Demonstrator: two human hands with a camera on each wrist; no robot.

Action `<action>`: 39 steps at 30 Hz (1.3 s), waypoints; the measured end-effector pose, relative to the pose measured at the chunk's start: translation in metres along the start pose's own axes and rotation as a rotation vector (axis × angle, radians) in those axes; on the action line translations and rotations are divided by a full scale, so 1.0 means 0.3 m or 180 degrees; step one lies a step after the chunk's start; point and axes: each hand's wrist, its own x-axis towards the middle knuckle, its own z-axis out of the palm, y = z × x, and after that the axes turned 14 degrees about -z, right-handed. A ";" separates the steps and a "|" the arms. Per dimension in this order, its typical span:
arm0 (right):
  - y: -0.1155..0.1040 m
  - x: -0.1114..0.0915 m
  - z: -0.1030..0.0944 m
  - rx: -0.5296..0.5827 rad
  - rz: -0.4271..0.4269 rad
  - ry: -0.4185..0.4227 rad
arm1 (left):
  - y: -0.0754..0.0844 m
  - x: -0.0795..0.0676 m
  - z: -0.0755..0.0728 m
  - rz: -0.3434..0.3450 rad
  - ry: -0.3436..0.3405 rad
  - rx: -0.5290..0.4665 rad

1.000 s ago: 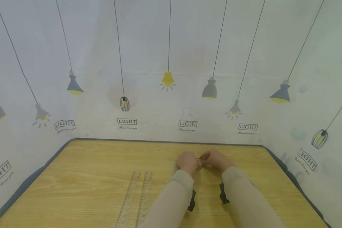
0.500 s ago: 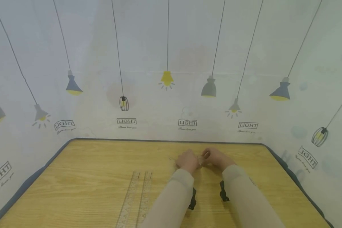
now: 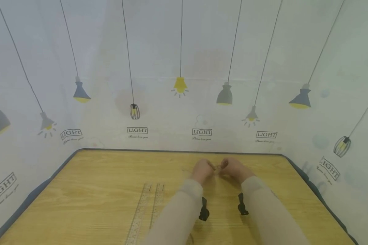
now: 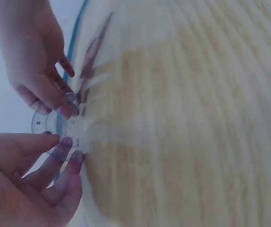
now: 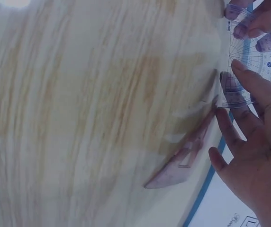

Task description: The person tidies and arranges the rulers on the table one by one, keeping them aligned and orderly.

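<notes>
A small clear protractor [image 5: 249, 53] is held between both hands near the far side of the table. My left hand [image 3: 201, 170] pinches one end of it, thumb on one face and fingertips showing through the plastic in the left wrist view. On the other end, my right hand [image 3: 234, 169] grips with thumb and forefinger, its other fingers spread loosely. In the head view the hands mostly cover the protractor. A clear set square [image 5: 168, 175] lies on the table beside the right hand in the right wrist view.
Two clear rulers [image 3: 138, 214] lie side by side on the wooden table [image 3: 89, 190], left of the left forearm. A dark edge strip [image 3: 159, 151] runs along the table's back, against a wall [image 3: 159, 44] printed with hanging lamps.
My left hand has turned, its wrist strap rotating with it, so that its fingertips now show at the protractor. The right hand has stayed nearly in place, still holding it.
</notes>
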 end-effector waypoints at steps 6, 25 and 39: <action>-0.026 -0.011 -0.016 0.0044 -0.0007 -0.0064 | 0.004 -0.010 -0.048 -0.0005 -0.0258 -0.0396; -0.145 -0.159 -0.021 0.0358 -0.0978 -0.0821 | -0.005 -0.150 -0.158 0.0007 -0.0979 -0.0397; -0.172 -0.251 0.007 0.0407 -0.1019 -0.0791 | -0.038 -0.252 -0.176 0.0034 -0.1237 -0.0354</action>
